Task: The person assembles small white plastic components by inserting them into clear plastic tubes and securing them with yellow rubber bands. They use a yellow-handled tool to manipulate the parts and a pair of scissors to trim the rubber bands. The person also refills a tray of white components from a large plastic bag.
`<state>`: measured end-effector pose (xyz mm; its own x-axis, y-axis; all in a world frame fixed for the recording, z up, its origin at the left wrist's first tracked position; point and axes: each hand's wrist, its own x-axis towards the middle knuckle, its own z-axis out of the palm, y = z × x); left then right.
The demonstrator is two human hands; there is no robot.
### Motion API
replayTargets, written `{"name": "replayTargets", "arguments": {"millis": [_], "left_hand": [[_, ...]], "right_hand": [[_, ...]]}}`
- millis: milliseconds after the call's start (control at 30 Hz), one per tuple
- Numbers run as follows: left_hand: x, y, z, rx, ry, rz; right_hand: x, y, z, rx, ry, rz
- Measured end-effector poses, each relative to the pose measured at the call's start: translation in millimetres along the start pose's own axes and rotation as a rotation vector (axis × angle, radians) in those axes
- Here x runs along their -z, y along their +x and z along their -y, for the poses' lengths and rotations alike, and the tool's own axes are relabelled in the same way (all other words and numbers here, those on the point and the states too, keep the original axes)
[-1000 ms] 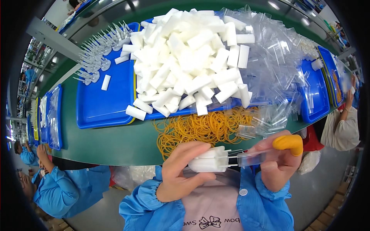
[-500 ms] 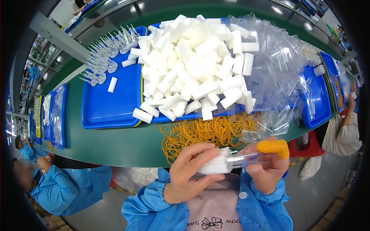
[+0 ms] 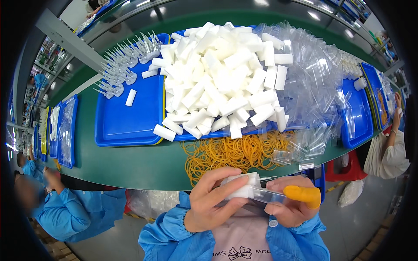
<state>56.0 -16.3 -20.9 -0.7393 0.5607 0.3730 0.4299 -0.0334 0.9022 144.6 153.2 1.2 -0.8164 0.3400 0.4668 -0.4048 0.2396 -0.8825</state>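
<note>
In front of my chest, my left hand (image 3: 208, 202) is closed round white foam pieces (image 3: 246, 182), its fingers over the top and its thumb underneath. A thin pale stem sticks out of them to the right. My right hand (image 3: 291, 211), with an orange finger cot (image 3: 303, 195) on one finger, pinches a clear plastic tube (image 3: 266, 196). The tube's left end meets the foam pieces; whether it goes inside them I cannot tell. Just beyond my hands lies a heap of orange rubber bands (image 3: 226, 153).
White foam cylinders (image 3: 213, 69) are piled high on the green table (image 3: 126, 163). To their right lie many clear plastic sleeves (image 3: 300, 74). A blue tray (image 3: 130, 124) at left carries spiky clear parts (image 3: 119, 71); another blue tray (image 3: 359, 130) stands at right. Co-workers sit on both sides.
My right hand has come slightly down and left, and the tube now tilts down to the right. The foam pieces in my left hand have turned a little.
</note>
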Motion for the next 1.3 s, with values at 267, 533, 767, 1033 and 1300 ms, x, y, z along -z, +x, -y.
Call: {"name": "replayTargets", "arguments": {"millis": [267, 533, 767, 1033, 1300], "left_hand": [[2.9, 1.7, -1.6, -0.038, 0.069, 0.027], [4.6, 3.7, 1.8, -0.014, 0.053, 0.057], [2.5, 6.5, 1.9, -0.041, 0.068, 0.020], [4.9, 5.0, 3.0, -0.027, 0.036, 0.044], [6.1, 4.9, 2.9, -0.050, 0.055, 0.044]], "right_hand": [[-3.2, -5.0, -7.4, -0.220, 0.214, -0.082], [-4.4, -1.3, -6.9, -0.260, 0.266, -0.094], [-7.1, -6.2, -13.2, -0.063, 0.097, -0.086], [-11.1, -5.0, -13.9, -0.189, 0.285, -0.170], [-10.1, -8.4, -16.7, -0.260, 0.351, -0.206]]}}
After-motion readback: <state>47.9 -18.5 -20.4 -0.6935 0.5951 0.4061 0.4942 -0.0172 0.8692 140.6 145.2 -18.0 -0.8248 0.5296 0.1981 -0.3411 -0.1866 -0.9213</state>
